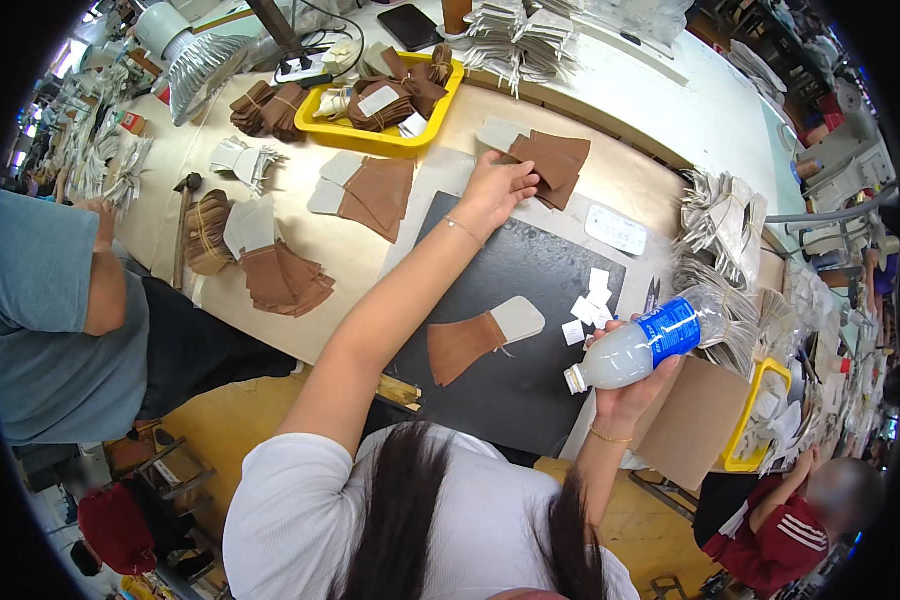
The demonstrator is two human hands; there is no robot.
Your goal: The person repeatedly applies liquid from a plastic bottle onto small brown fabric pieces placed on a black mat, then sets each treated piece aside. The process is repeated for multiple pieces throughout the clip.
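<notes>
My right hand (625, 397) is wrapped round a clear plastic bottle (620, 358) with a blue label and cloudy whitish contents. The bottle lies tilted, its neck toward the lower left. My left hand (502, 192) reaches across the table with its fingers stretched out, at the near edge of a fanned stack of brown leather pieces (558, 160) with pale grey ends. Whether the fingertips press on the stack is hard to see. Between my arms, one brown leather piece (462, 347) with a pale grey end lies on a black mat (510, 400).
Small white squares (596, 300) and a white card (616, 231) lie near the mat. More fanned brown stacks (375, 195) are on the left. A yellow tray (370, 140) holds brown bundles. Bundled pale strips (722, 230) stand at right. A person in a blue-grey shirt (65, 310) is close on the left.
</notes>
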